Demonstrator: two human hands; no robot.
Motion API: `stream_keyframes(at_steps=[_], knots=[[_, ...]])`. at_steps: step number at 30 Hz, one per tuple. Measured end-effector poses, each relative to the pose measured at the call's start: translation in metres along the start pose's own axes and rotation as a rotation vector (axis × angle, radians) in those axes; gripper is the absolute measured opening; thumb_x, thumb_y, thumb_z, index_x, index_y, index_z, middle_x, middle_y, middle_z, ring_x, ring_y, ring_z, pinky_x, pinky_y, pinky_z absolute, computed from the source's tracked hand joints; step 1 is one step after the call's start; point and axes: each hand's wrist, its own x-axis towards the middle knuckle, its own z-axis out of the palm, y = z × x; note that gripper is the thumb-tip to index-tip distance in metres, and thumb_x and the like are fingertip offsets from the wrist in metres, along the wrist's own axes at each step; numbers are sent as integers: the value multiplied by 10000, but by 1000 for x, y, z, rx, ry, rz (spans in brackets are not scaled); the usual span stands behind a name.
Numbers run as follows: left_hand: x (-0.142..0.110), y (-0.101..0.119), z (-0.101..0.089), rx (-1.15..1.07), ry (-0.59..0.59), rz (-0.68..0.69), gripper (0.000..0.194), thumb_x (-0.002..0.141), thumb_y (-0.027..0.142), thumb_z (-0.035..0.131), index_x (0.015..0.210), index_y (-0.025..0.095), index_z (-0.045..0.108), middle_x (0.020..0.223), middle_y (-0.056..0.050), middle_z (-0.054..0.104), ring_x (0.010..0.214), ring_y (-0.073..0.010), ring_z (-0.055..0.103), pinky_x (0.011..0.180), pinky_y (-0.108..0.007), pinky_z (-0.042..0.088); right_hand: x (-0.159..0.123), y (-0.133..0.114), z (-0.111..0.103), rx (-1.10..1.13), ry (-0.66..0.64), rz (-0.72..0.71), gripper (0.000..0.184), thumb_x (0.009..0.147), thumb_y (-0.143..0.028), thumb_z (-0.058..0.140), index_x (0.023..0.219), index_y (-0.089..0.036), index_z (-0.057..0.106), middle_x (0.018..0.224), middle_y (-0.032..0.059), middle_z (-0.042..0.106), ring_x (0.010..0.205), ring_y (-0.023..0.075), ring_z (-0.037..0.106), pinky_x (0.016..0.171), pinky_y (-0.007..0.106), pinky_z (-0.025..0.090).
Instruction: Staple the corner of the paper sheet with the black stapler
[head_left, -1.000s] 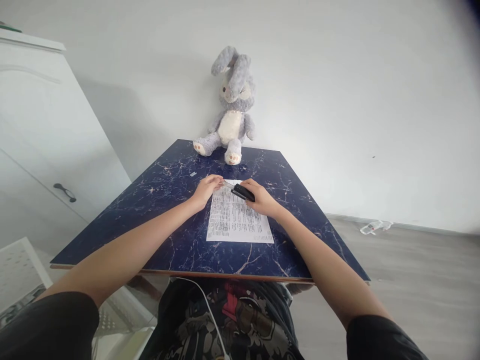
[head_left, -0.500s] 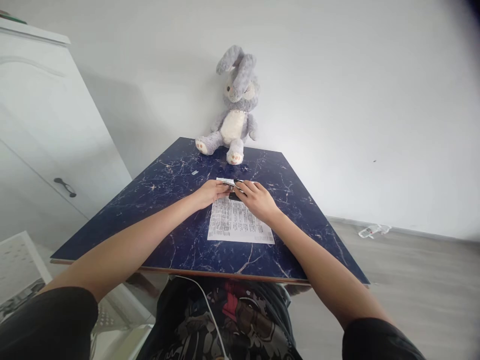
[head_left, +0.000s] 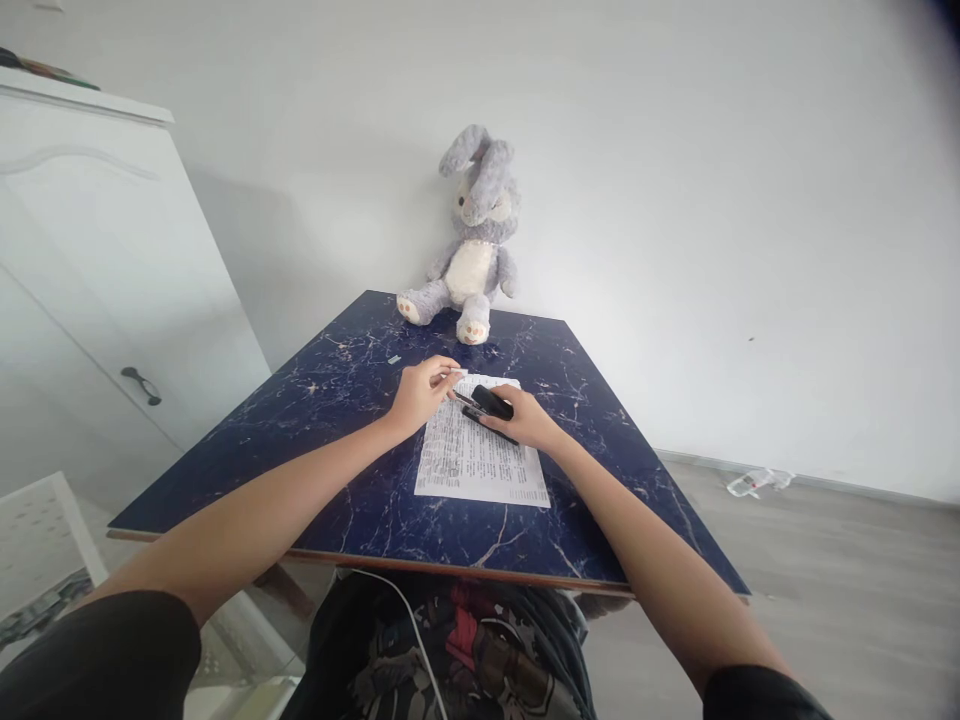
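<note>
A printed sheet of paper [head_left: 480, 465] lies on the blue marbled table. At its upper left corner, the fingers of my left hand [head_left: 421, 392] are pinched on the paper's edge. My right hand [head_left: 529, 418] grips a black stapler [head_left: 492, 402] from the right. Its top arm is raised apart from the base, and the front end points toward my left fingers. Whether the paper's corner sits between the stapler's jaws is too small to tell.
A grey plush rabbit [head_left: 472, 265] sits at the table's back edge against the wall. A small pale piece [head_left: 394, 359] lies left of the paper. The white cabinet [head_left: 82, 280] stands at left, and a clear plastic item [head_left: 759, 483] lies on the floor at right.
My right hand has drawn the stapler back from the paper's top, so more of it shows. The left hand has turned and now pinches the corner. The view has tipped slightly upward.
</note>
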Motion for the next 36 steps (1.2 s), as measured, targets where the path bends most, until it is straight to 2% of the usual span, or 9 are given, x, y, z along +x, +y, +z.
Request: stream_keyframes(at_steps=[4,8,14,17,21,24,27,31,36], knots=[[-7,6,2,5,-129,30,315,924,515,763,1054,228,774,843,-55,781,552,-175,660,624,-314,543,-2,-12,-8,-38,214,-294,531,950,-493,759,1394,-231,633,1282,143,692,1177,317,644,1032,518,529],[-10,8,3,-27,-248,32,283,929,485,749,1045,231,798,808,-49,772,521,-170,638,597,-319,543,-4,-22,-12,-45,144,-536,310,1042,-380,653,1327,-266,697,1199,111,742,1086,270,696,961,462,590],[-14,11,6,-51,-306,54,289,944,496,730,1022,224,790,822,-50,776,552,-174,667,620,-315,558,-5,-34,-6,-46,195,-602,279,1079,-207,537,1286,-256,718,1079,98,765,963,237,701,864,410,601],[-6,10,0,-13,-188,77,317,970,499,698,1124,226,739,857,-52,781,616,-181,693,657,-304,560,-2,-23,-12,-46,307,-481,264,1067,-225,544,1255,-239,728,1070,110,748,982,251,690,867,422,595],[20,-15,-30,302,77,56,257,1046,385,554,1213,232,677,965,-79,778,863,-238,741,885,-368,569,1,30,-33,-172,391,-152,244,991,-170,562,1101,-205,777,996,107,738,984,275,669,917,451,573],[37,-49,-56,641,88,-22,264,981,247,580,1206,186,705,1357,-183,690,1347,-352,592,1179,-487,417,-4,82,-50,-345,276,165,246,863,-86,607,969,-169,813,902,98,749,910,273,680,934,436,556],[41,-78,-68,803,20,-226,415,961,222,585,1361,137,658,1565,-241,535,1506,-425,425,1222,-609,324,-11,119,-57,-398,193,424,316,816,-35,589,972,-149,839,918,113,784,880,257,712,902,366,555],[42,-90,-64,902,-177,-223,428,944,157,543,1338,142,711,1523,-233,589,1431,-426,523,1192,-616,364,-13,136,-53,-404,150,480,358,848,-52,567,1061,-135,843,1024,139,794,951,258,730,950,345,549],[44,-81,-62,928,-237,-119,388,867,67,552,1139,165,810,1170,-198,760,1140,-375,695,1054,-474,493,-9,127,-47,-424,236,300,558,858,-103,585,1406,-120,689,1200,169,732,1115,314,674,1047,456,531]])
